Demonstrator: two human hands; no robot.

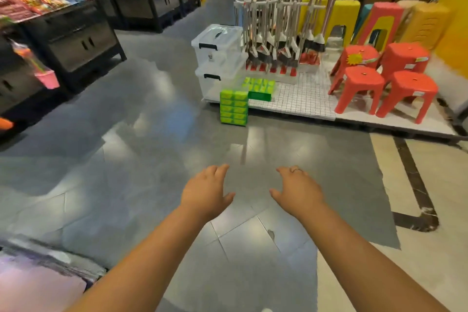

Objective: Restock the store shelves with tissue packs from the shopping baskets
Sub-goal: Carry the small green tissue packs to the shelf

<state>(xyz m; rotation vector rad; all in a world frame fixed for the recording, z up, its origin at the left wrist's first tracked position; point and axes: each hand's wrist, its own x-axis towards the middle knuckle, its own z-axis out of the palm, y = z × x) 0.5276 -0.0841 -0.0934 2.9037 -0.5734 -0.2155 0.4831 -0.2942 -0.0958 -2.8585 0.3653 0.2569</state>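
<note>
A stack of green tissue packs (233, 108) stands on the grey floor against the edge of a low white display platform (301, 101). More green packs (260, 87) lie just behind it on the platform. My left hand (206, 191) and my right hand (298, 191) reach forward over the floor, palms down, fingers relaxed, holding nothing. Both hands are well short of the packs. No shopping basket is in view.
Clear plastic storage boxes (217, 58) are stacked left of the packs. A rack of mops and brooms (278, 33) and red plastic stools (379, 83) stand on the platform. Dark display stands (81, 43) with colourful goods line the left side.
</note>
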